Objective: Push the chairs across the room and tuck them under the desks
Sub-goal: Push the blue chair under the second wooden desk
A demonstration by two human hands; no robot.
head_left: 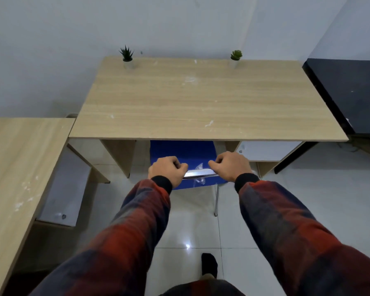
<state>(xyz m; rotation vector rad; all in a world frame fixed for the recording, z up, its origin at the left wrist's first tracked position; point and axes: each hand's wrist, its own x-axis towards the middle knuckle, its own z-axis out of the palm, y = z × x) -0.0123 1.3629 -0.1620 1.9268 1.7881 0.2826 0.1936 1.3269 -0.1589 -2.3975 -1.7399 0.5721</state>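
Gripping: both hands are curled tight over the metal top rail [199,173] of the blue chair [181,151], one at each end, knuckles up.
Left hand [166,170]: closed on the rail's left end, sleeve in red plaid, arm stretched pretty much straight out.
Right hand [231,166]: same deal on the right end, clamped down, arm extended too, sitting a touch farther in than the left.
Chair spot: seat is already partway under the near edge of the middle desk [201,99], between its two support panels. Backrest and one chrome rear leg [216,199] are out on the near side.
Desk edge: front lip runs straight across just beyond the knuckles, hands near it but apart from it.
Side room: left panel [120,154] has a visible gap to the chair; on the right a white drawer unit [265,150] sits near the chair's right side.
Neighbours: second wood desk [19,163] on the left, black table [350,92] on the right, both close beside the middle one.
Floor: glossy white tile [190,231], open on the near side, one dark shoe [209,264] planted there.
Far edge: two small potted plants [127,56] against the wall.
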